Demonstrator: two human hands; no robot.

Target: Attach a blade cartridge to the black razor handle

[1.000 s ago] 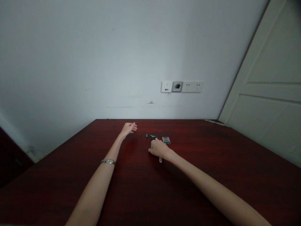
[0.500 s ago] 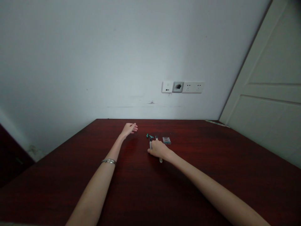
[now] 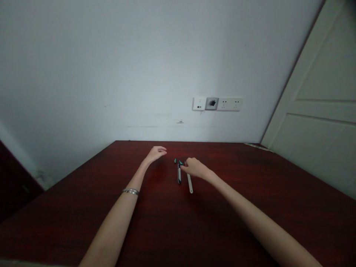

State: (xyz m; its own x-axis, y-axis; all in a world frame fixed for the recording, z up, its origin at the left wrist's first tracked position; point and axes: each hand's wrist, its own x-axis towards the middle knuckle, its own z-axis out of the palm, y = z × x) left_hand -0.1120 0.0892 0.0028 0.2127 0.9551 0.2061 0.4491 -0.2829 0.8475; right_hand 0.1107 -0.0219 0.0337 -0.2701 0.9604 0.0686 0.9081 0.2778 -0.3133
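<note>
My right hand (image 3: 195,168) rests on the dark red table (image 3: 178,222) with its fingers curled and pinched at the top end of a dark slim tool (image 3: 179,175). Beside that tool lies a white stick-like piece (image 3: 190,183). A small green-and-black part (image 3: 175,161) sits just beyond the fingertips. My left hand (image 3: 157,152) lies further left near the table's far edge, fingers loosely curled, holding nothing. A silver bracelet (image 3: 129,191) circles my left forearm. The small clear box seen earlier is hidden behind my right hand.
A grey-white wall rises behind the table with a row of sockets (image 3: 217,104). A white door (image 3: 319,122) stands at the right. The table's left edge drops off to a dark floor area (image 3: 16,185).
My right hand moved away from me along the tools, from covering their middle to pinching at their top end. Both tools now show their full length. My left hand curled slightly.
</note>
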